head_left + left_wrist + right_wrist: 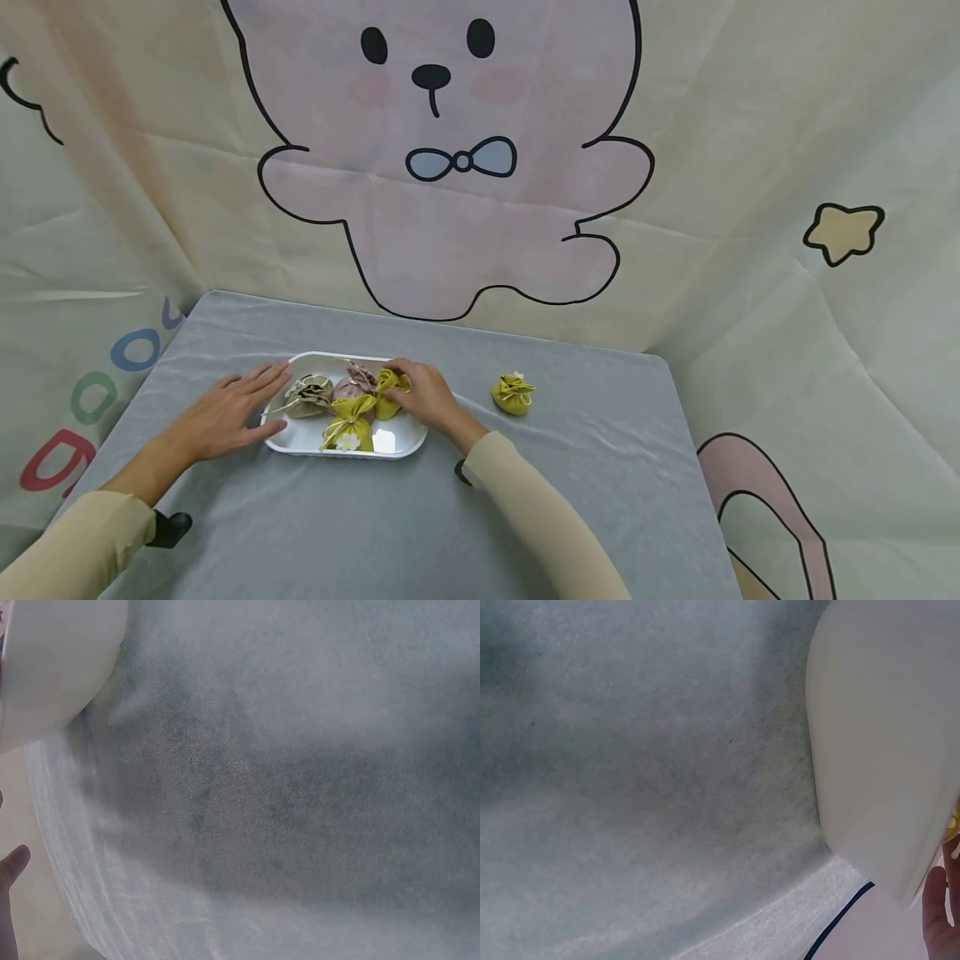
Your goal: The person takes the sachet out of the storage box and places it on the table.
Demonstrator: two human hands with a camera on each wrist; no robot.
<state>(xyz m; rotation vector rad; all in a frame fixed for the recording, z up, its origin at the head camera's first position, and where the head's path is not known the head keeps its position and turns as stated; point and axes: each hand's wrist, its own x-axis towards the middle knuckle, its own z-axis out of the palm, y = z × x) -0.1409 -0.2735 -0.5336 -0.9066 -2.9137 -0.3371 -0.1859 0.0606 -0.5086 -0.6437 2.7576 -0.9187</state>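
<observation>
A white oval tray point(302, 447) sits on the grey tablecloth point(420, 533) and holds several small drawstring pouches. Among them are a beige pouch point(308, 396), a pink pouch point(355, 382) and a yellow-green pouch with a white flower point(349, 426). My right hand point(411, 389) curls its fingers round another yellow pouch point(389, 392) at the tray's right end. My left hand point(251, 402) lies flat with straight fingers against the tray's left rim, thumb at the edge. The left wrist view shows the tray's white side point(52, 667), and the right wrist view shows the tray's wall point(885, 750).
One more yellow pouch point(513, 393) lies on the cloth to the right of the tray. A cartoon bear backdrop point(450, 167) hangs close behind the table and wraps round both sides. The table's right edge point(686, 433) lies beyond the loose pouch.
</observation>
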